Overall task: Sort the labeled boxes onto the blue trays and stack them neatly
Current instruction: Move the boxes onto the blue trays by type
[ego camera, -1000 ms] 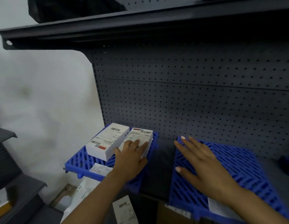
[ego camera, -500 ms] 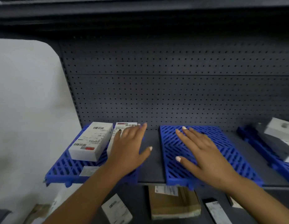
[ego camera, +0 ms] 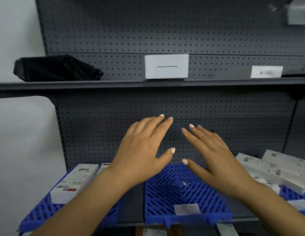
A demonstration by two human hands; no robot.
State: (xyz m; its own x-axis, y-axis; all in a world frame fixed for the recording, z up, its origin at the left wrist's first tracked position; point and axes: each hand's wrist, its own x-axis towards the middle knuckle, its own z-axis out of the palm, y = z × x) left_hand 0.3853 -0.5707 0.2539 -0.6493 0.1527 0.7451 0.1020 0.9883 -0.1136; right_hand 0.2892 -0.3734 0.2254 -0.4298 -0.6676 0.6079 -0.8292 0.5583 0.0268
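Note:
My left hand [ego camera: 141, 150] and my right hand [ego camera: 214, 155] are both raised in front of the pegboard, fingers straight and spread, holding nothing. Below them on the lower shelf lie three blue trays. The left blue tray [ego camera: 41, 212] carries a white labeled box [ego camera: 73, 183] and a second box [ego camera: 104, 166] mostly hidden behind my left wrist. The middle blue tray [ego camera: 184, 198] bears only a small white label. Several white boxes [ego camera: 274, 169] are piled on the right blue tray [ego camera: 291, 193]. On the upper shelf stands another white box [ego camera: 166, 66].
A black bag [ego camera: 54, 68] lies at the left of the upper shelf [ego camera: 114, 83]. A smaller white box [ego camera: 266, 71] sits to the right there, and another box [ego camera: 299, 12] higher up. Cartons show under the lower shelf edge.
The view has tilted upward, so the upper shelf shows. Both hands have lifted off the trays and the box and now hover higher in front of the pegboard.

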